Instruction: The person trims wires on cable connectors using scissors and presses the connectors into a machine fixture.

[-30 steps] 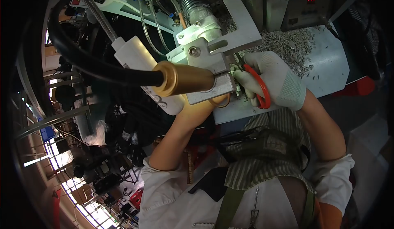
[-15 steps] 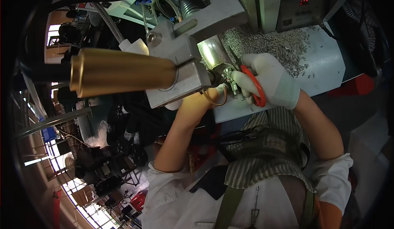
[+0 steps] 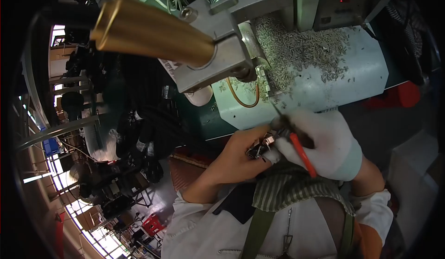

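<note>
My bare left hand (image 3: 242, 156) is closed around several small black and metal parts (image 3: 262, 148), low in front of the apron. Close beside it, my right hand (image 3: 327, 143) wears a white glove and is wrapped around red-handled scissors (image 3: 302, 153). Their slim dark tip points up and left, toward the work plate. The right fingertips meet the parts at the left hand; exactly what they touch is hidden. Above both hands, a small metal fixture (image 3: 262, 80) sits under the machine head (image 3: 218, 69), with an orange hose (image 3: 243, 105) looping beside it.
Many loose small metal pieces (image 3: 301, 50) lie heaped on the white plate (image 3: 357, 73). A brass-coloured cylinder (image 3: 157, 31) juts from the machine head. A control box (image 3: 347, 8) with a red display stands behind. Something red (image 3: 394, 96) is at the right.
Both hands have come down from the fixture toward my body. The left hand now shows with small parts in it. The right hand still holds the scissors. The view has shifted slightly.
</note>
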Available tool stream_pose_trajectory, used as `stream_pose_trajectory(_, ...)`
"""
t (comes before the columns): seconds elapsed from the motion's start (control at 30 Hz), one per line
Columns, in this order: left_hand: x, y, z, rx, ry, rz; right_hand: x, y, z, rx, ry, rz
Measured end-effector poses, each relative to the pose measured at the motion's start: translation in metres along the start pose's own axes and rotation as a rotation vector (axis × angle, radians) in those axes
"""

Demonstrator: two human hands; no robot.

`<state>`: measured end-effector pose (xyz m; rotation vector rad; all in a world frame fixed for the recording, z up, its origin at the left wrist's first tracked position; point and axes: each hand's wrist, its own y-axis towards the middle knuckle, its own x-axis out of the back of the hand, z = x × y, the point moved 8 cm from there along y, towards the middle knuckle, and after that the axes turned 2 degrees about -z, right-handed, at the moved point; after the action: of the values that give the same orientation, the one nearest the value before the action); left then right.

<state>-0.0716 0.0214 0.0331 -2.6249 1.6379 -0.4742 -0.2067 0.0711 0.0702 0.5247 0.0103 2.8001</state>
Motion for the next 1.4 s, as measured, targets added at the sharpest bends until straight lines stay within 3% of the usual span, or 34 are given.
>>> stream_pose_trajectory(0.07,-0.001,-0.003,0.002,-0.012,0.042,0.033,-0.014,0.003,0.000,0.041,-0.067,0.167)
stream_pose_trajectory(0.13,0.010,-0.009,0.010,0.072,-0.101,-0.121,-0.007,0.004,-0.001,-0.043,-0.030,0.191)
stream_pose_trajectory(0.17,0.008,-0.011,0.007,0.073,-0.099,-0.125,-0.011,-0.001,-0.018,-0.316,0.234,0.285)
stream_pose_trajectory(0.2,0.015,-0.015,0.003,0.073,-0.099,-0.269,-0.021,-0.013,-0.030,-0.591,0.498,0.374)
stream_pose_trajectory(0.23,0.022,-0.019,0.000,0.073,-0.098,-0.411,-0.023,-0.015,-0.030,-0.594,0.500,0.376)
stream_pose_trajectory(0.33,0.005,-0.011,-0.013,-0.048,-0.024,-0.251,-0.029,-0.021,-0.028,-0.533,0.606,0.282)
stream_pose_trajectory(0.4,0.002,-0.008,-0.011,-0.025,0.018,-0.188,-0.007,-0.017,-0.016,-0.236,0.351,0.006)
stream_pose_trajectory(0.43,-0.002,-0.007,-0.009,-0.002,0.059,-0.126,-0.006,-0.016,-0.017,-0.236,0.351,0.006)
stream_pose_trajectory(0.5,-0.005,-0.006,-0.011,0.025,0.092,-0.047,-0.003,-0.011,0.002,0.031,0.082,0.060)
stream_pose_trajectory(0.53,-0.010,-0.006,-0.010,0.048,0.126,0.029,-0.001,-0.010,0.001,0.030,0.081,0.055)
stream_pose_trajectory(0.57,-0.016,-0.006,-0.010,0.046,0.128,0.031,-0.004,-0.011,-0.010,-0.111,0.148,0.124)
stream_pose_trajectory(0.6,-0.012,-0.006,-0.010,0.028,-0.073,-0.169,-0.009,-0.013,-0.019,-0.252,0.215,0.196)
stream_pose_trajectory(0.63,-0.002,-0.010,-0.006,0.011,-0.274,-0.370,-0.007,-0.012,-0.017,-0.250,0.215,0.198)
stream_pose_trajectory(0.7,0.006,-0.014,-0.012,-0.105,-0.092,-0.374,-0.017,-0.022,-0.027,-0.558,0.549,0.245)
stream_pose_trajectory(0.77,0.006,-0.018,-0.023,-0.221,0.090,-0.372,-0.025,-0.026,-0.030,-0.567,0.648,0.220)
stream_pose_trajectory(0.83,0.012,-0.021,-0.018,-0.091,-0.056,-0.459,-0.038,-0.032,-0.038,-0.573,0.743,0.190)
stream_pose_trajectory(0.9,0.018,-0.020,-0.006,-0.046,-0.156,-0.486,-0.011,-0.026,0.003,0.229,-0.217,-0.202)
stream_pose_trajectory(0.97,0.021,-0.019,0.001,0.000,-0.258,-0.512,-0.013,-0.029,0.007,0.247,-0.329,-0.127)
stream_pose_trajectory(1.03,0.018,-0.018,-0.010,-0.077,-0.031,-0.505,-0.024,-0.032,0.007,0.299,-0.557,-0.089)
stream_pose_trajectory(1.17,0.011,-0.016,-0.010,-0.087,-0.102,-0.532,-0.026,-0.034,0.000,0.141,-0.457,0.049)
stream_pose_trajectory(1.23,0.007,-0.018,-0.030,-0.329,0.160,-0.514,-0.024,-0.035,-0.008,0.002,-0.004,0.080)
stream_pose_trajectory(1.33,0.002,-0.019,-0.039,-0.466,0.399,-0.421,-0.024,-0.033,-0.003,0.029,0.063,0.101)
stream_pose_trajectory(1.4,0.004,-0.015,-0.038,-0.416,0.388,-0.303,-0.027,-0.034,-0.009,0.007,0.081,0.121)
